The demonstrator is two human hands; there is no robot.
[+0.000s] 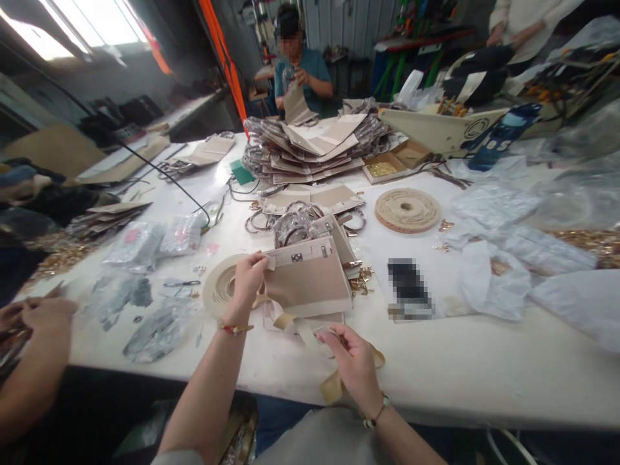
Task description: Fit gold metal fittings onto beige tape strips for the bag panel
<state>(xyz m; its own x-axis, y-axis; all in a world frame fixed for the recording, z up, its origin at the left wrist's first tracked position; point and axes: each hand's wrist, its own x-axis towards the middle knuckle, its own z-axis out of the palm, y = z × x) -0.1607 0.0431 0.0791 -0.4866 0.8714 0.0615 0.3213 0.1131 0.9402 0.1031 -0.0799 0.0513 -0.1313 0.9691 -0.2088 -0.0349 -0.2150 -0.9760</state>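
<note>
My left hand (250, 279) is closed in a pinch at the upper left corner of a flat beige panel (310, 278), with a small pale piece of tape (272, 262) at its fingertips. Between my hands runs a loose, twisted strip of cream tape (283, 319). Its other part is pinched in my right hand (356, 363), low in front of the panel, and a loop hangs down beside that hand. A wide roll of tape (213, 288) lies partly behind my left wrist. Under and behind the panel are more panels and plastic-wrapped handles (296, 223).
Gold metal clips (361, 281) lie right of the panel. A second tape roll (407, 210), a blurred-out dark object (409, 290) and plastic bags (494, 278) are farther right. Stacked panels (310, 155) rise behind. A co-worker's hands (43, 316) are at left; another person sits opposite.
</note>
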